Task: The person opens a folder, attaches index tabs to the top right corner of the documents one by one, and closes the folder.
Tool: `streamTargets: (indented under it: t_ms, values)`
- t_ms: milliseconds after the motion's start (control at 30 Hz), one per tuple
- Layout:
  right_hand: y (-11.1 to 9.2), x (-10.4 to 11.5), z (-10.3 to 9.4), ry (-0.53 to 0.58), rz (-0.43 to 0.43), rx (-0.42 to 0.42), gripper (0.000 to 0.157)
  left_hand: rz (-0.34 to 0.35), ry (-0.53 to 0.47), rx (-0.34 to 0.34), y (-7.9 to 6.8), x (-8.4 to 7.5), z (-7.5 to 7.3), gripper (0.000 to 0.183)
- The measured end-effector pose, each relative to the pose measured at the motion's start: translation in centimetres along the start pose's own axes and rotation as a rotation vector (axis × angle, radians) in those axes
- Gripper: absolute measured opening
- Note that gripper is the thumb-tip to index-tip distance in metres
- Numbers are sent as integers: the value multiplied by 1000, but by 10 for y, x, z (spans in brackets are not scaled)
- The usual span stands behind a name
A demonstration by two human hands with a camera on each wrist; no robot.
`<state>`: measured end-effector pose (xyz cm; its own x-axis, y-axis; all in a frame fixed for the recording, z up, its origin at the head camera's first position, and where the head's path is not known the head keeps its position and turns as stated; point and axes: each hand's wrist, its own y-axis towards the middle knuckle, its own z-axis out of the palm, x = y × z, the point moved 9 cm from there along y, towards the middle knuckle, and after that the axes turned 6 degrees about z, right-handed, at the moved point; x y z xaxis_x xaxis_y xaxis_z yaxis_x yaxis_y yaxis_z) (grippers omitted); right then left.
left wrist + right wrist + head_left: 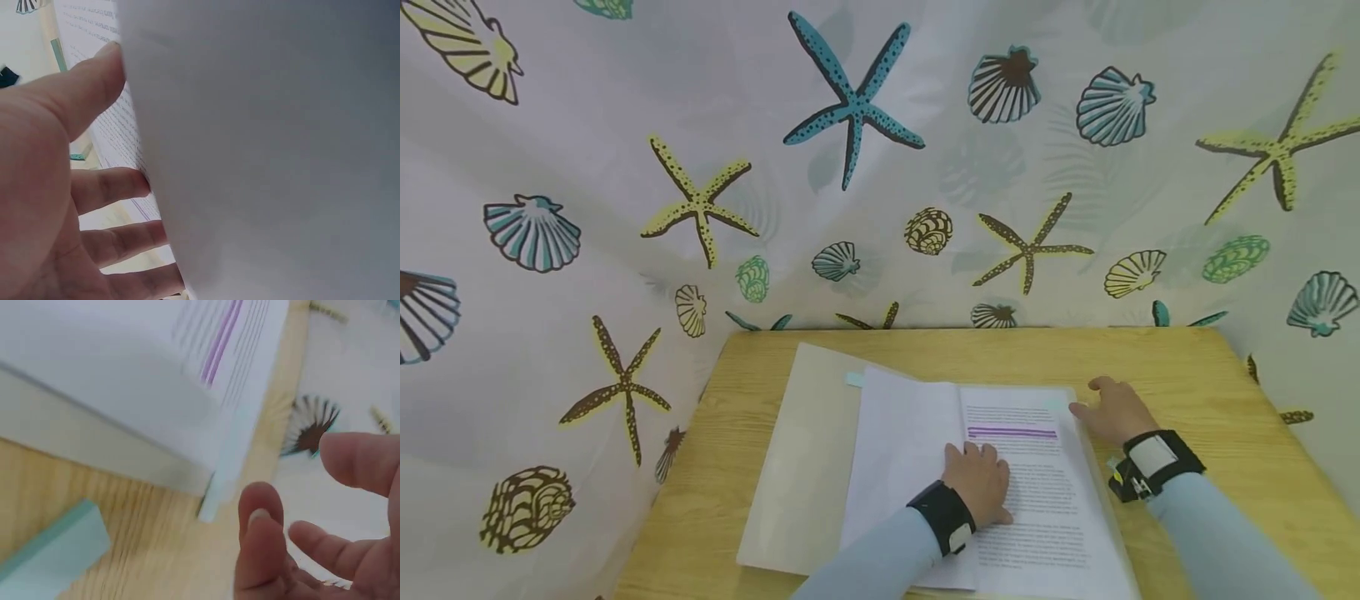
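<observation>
A book or bound stack of printed sheets point(1030, 492) lies spread on the table, with a purple highlighted passage near the top of its right page. My left hand point(977, 483) rests on this page near the fold, fingers spread; in the left wrist view its fingertips point(139, 182) are at the edge of a blank white page point(262, 150). Beside the upper right corner is my right hand point(1112, 410), fingers loosely bent and nothing between them. A pale blue tab point(219, 487) sticks out at the page's corner, close to this hand.
A cream cover point(797, 467) lies at the left, under the blank page. Another pale blue tab point(854, 379) shows at the blank page's top. A light teal object point(59, 550) shows low in the right wrist view. A shell-patterned curtain point(880, 225) surrounds the wooden table point(1217, 392).
</observation>
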<state>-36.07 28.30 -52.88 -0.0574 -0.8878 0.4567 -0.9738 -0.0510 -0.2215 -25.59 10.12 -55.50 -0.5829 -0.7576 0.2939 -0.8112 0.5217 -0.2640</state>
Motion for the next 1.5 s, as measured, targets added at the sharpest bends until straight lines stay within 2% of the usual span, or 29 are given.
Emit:
streamTargets:
  t_ms: [67,200,300,400,500,600,767,933,1000,1300,1500]
  values:
    - [-20,10,4,-18,-17,-7,64,-3,3,5,0,0,3,71]
    - [-57,18,26,-49,-13,59,64,14,6,-36,-1,0,3,72]
    - [-74,15,39,-76,3,72,67,64,-10,-100,-8,0,-6,69]
    - [-82,11,46,-82,4,67,69,138,-32,-132,-23,-1,-16,71]
    - [-87,5,51,-58,7,78,73,217,-70,-126,-42,-6,-21,79]
    - [-89,-2,54,-23,14,94,76,289,-93,-111,-60,-15,-20,88]
    - [-90,-14,55,51,63,103,80,353,-164,-90,-77,-26,-11,87]
    - [-89,-29,57,176,171,131,82,367,-208,-56,-82,-31,-3,84]
    - [-89,-32,57,207,188,134,81,369,-212,-52,-83,-32,-1,81]
    - [-94,-33,56,230,178,126,59,383,-180,-74,-86,-34,2,73]
    - [-97,-29,49,217,130,82,50,380,-185,-107,-87,-32,2,70]
